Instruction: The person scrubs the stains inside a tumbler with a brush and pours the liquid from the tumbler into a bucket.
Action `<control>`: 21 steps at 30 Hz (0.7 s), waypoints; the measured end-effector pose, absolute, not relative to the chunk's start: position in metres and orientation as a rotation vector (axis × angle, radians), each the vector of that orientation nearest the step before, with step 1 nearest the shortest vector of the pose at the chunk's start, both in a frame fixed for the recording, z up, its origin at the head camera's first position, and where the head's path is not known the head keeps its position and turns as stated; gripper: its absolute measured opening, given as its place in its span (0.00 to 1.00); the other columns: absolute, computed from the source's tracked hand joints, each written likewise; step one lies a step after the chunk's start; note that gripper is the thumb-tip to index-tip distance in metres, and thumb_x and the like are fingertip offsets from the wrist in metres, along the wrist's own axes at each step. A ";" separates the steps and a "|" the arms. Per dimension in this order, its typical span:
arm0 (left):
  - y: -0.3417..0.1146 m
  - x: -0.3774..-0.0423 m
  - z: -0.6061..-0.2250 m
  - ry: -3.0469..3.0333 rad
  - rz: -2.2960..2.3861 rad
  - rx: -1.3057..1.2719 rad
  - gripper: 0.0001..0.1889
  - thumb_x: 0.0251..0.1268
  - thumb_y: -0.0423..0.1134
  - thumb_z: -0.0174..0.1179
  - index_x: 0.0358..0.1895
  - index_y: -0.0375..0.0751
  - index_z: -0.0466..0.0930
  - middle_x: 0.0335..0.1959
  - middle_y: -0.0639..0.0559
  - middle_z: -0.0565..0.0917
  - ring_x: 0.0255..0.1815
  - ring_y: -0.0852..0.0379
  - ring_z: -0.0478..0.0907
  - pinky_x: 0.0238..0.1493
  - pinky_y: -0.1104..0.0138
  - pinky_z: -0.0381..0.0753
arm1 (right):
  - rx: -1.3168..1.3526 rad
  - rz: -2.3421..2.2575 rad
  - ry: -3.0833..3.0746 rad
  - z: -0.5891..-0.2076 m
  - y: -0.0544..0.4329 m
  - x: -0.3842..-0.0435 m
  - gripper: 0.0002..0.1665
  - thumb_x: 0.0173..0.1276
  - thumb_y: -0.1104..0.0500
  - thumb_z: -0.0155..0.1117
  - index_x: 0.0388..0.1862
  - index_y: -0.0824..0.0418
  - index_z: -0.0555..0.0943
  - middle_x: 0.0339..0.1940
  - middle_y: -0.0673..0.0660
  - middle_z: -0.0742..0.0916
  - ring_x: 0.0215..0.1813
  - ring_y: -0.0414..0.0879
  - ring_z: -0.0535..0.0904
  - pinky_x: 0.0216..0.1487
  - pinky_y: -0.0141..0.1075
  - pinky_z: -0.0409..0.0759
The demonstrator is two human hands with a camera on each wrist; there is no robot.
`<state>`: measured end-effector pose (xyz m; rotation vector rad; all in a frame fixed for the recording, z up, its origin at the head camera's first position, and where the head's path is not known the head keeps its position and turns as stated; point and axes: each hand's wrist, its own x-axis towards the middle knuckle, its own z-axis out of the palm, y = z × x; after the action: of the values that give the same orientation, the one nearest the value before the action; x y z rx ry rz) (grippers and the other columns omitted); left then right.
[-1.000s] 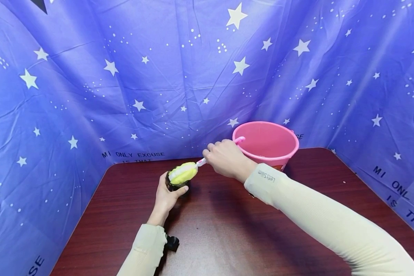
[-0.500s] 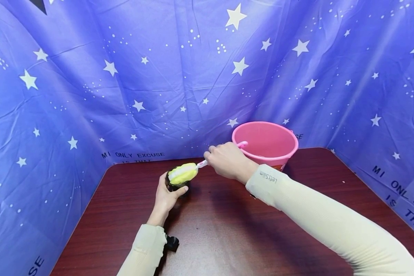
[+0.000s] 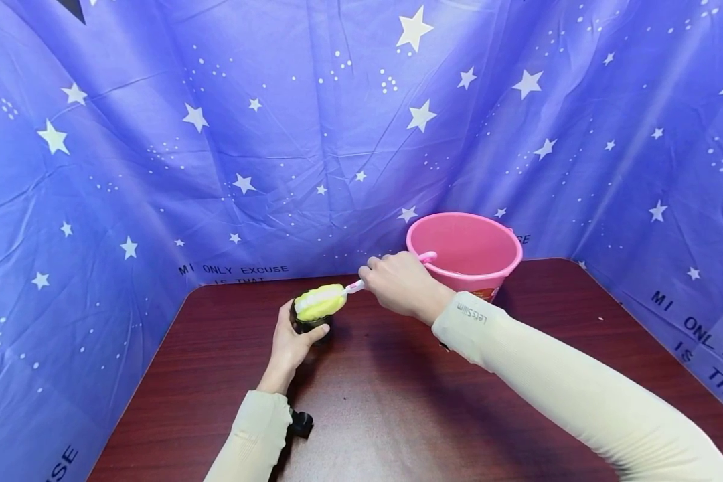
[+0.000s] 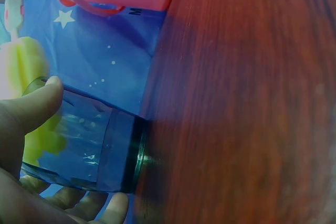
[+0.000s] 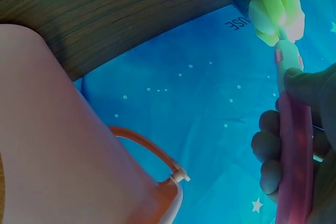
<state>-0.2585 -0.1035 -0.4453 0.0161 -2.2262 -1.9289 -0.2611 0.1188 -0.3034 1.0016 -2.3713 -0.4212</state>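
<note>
My left hand grips a dark-tinted glass cup, fingers below and thumb near its rim. The cup's base is close to the tabletop in the left wrist view. A bottle brush with a yellow and white sponge head slants into the cup's mouth. Part of the sponge shows through the glass, while the rest stands out above the rim. Curled round the brush's pink and white handle is my right hand, with the thumb along the white neck. The handle's hooked pink end pokes out behind that hand.
A pink bucket stands at the back of the dark red wooden table, just beyond my right hand. Its carrying handle hangs at the side. A blue star-printed curtain surrounds the table's back and sides.
My right hand has shifted slightly right and nearer to me, taking the brush's handle end along. The sponge stays in the cup's mouth. My left hand and the cup hold still.
</note>
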 end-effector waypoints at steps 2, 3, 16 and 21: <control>-0.103 -0.258 -0.445 -2.225 -1.928 0.015 0.43 0.43 0.26 0.73 0.66 0.40 0.61 0.63 0.42 0.72 0.64 0.48 0.67 0.63 0.57 0.63 | 0.997 -0.412 -2.363 -0.305 0.120 -0.262 0.02 0.58 0.61 0.63 0.30 0.57 0.78 0.25 0.52 0.81 0.25 0.49 0.79 0.21 0.43 0.74; -0.103 -0.258 -0.445 -2.224 -1.930 0.016 0.43 0.43 0.26 0.73 0.66 0.40 0.61 0.63 0.42 0.72 0.64 0.48 0.67 0.63 0.57 0.63 | 0.995 -0.408 -2.362 -0.305 0.120 -0.262 0.02 0.58 0.62 0.63 0.30 0.57 0.78 0.25 0.52 0.81 0.25 0.49 0.79 0.21 0.43 0.74; -0.102 -0.257 -0.444 -2.226 -1.929 0.022 0.44 0.42 0.26 0.73 0.67 0.41 0.61 0.64 0.42 0.71 0.64 0.47 0.67 0.64 0.56 0.64 | 0.979 -0.375 -2.376 -0.304 0.122 -0.260 0.02 0.61 0.61 0.62 0.30 0.58 0.79 0.24 0.53 0.81 0.25 0.49 0.78 0.21 0.42 0.74; -0.103 -0.257 -0.444 -2.249 -1.928 0.034 0.43 0.45 0.27 0.73 0.67 0.41 0.60 0.63 0.40 0.72 0.64 0.45 0.67 0.63 0.54 0.65 | 0.968 -0.347 -2.369 -0.304 0.124 -0.259 0.03 0.62 0.60 0.62 0.30 0.58 0.78 0.24 0.53 0.80 0.24 0.50 0.78 0.21 0.43 0.74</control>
<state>-0.2565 -0.1033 -0.4436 0.0341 -2.2491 -1.9277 -0.2593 0.1237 -0.3036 0.9680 -2.3688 -0.3467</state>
